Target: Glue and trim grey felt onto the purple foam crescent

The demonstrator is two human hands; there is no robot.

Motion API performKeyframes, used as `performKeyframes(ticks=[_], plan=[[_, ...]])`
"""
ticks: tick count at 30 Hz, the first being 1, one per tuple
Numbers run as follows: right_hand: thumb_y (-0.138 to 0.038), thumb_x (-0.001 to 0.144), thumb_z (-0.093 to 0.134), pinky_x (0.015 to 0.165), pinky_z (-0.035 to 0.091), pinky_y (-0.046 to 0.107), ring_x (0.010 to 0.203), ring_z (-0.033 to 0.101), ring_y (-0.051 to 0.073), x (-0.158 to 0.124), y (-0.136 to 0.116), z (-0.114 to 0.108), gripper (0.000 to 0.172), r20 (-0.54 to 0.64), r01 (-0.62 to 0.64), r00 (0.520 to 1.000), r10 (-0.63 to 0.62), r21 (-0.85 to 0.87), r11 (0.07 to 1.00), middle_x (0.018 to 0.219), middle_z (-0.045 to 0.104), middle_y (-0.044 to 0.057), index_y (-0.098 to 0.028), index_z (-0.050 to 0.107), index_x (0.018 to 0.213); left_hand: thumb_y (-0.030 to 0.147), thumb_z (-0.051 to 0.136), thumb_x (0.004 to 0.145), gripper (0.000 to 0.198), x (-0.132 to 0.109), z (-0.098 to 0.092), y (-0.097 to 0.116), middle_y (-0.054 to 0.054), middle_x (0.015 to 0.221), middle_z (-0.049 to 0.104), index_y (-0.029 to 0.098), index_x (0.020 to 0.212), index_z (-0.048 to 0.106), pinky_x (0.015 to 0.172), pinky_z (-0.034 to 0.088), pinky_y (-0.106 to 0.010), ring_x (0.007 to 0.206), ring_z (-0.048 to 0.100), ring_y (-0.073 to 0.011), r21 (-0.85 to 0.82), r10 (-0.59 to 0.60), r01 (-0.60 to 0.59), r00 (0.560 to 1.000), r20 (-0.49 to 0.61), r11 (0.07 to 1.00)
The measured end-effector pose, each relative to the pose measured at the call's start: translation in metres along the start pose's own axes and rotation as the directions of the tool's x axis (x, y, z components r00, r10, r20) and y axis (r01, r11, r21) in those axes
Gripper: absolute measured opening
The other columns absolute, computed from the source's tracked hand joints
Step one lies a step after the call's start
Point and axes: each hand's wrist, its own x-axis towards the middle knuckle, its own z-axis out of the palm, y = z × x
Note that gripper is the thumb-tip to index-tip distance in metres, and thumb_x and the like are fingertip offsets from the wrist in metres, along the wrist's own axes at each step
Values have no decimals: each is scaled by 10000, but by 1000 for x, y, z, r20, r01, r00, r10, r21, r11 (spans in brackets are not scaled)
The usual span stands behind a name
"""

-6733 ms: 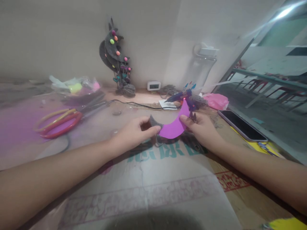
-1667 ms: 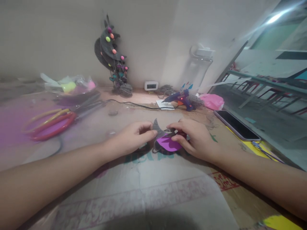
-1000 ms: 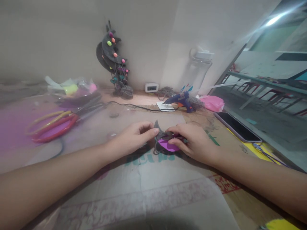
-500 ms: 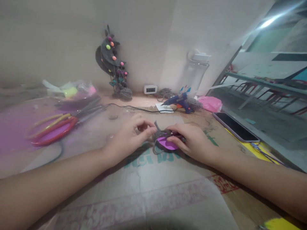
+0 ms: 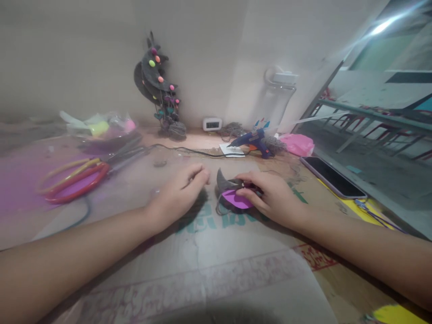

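A purple crescent-shaped foam piece (image 5: 234, 198) with a grey felt tip (image 5: 222, 180) lies on the cardboard-covered table (image 5: 236, 270). My right hand (image 5: 270, 198) presses down on it, fingers curled over its top edge. Just to the left of the grey tip is my left hand (image 5: 178, 193), loosely curled, apart from the piece and holding nothing.
A blue glue gun (image 5: 251, 140) with its black cord rests at the back. Red-and-yellow scissors (image 5: 74, 180) lie at the left, a phone (image 5: 332, 176) at the right. A grey felt ornament with coloured beads (image 5: 157, 85) leans on the wall near a water bottle (image 5: 278, 99).
My left hand has let go of the grey tip and drawn back to the left. The right hand stays pressed on the purple piece.
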Motion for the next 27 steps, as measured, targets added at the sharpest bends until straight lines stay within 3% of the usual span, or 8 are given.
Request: performKeyframes(ticks=[2,4,6,11,14,20,27], plan=[[-376,946,518,649,453,267,718,646,166,-1,1,0,279,-13,13,1000,-13,12,1000,859,726,64,-158,652,1058,351,376,956,328,3,1,-4,24,668,477,193,689,481,653,389,-281,689,505,-155,-22,-59,60,998,20,998],[-381,947,515,648,451,270,715,641,167,-1,1,0,279,-9,23,1000,-23,23,999,860,725,64,-165,651,1061,369,453,928,223,4,3,-6,5,786,564,187,863,564,710,419,-284,772,544,-169,-99,-73,76,997,30,992],[-380,945,520,664,451,273,732,639,168,-2,2,0,278,3,18,1000,-18,36,999,877,723,64,-165,646,1070,405,462,926,252,4,4,-6,-11,849,597,185,940,585,741,426,-285,823,558,-178,-139,-64,74,995,75,987],[-375,941,535,678,448,279,754,635,171,-3,2,0,280,25,19,999,-20,41,999,896,720,61,-158,637,1086,475,458,920,363,2,3,-4,25,658,485,183,740,577,560,328,-246,621,451,-130,-83,-62,84,968,243,993],[-368,954,509,684,456,279,762,637,171,-3,0,-1,276,-1,47,999,-47,41,998,897,717,66,-154,630,1079,448,463,919,343,2,3,-3,28,645,455,181,727,560,534,302,-242,590,414,-121,-96,-60,87,965,257,992],[-395,976,449,624,444,259,703,611,156,-2,3,-4,309,-81,40,996,-36,47,998,813,672,50,-165,621,1092,413,439,925,339,2,2,-1,16,666,502,188,690,532,575,341,-250,641,475,-141,-77,-40,61,967,250,995],[-422,968,468,657,442,263,726,628,161,-4,3,-2,337,-56,110,992,-112,-25,994,855,707,69,-140,632,1052,384,443,925,306,1,2,0,28,648,507,196,700,533,568,327,-244,623,464,-135,-61,-57,75,964,258,995]])
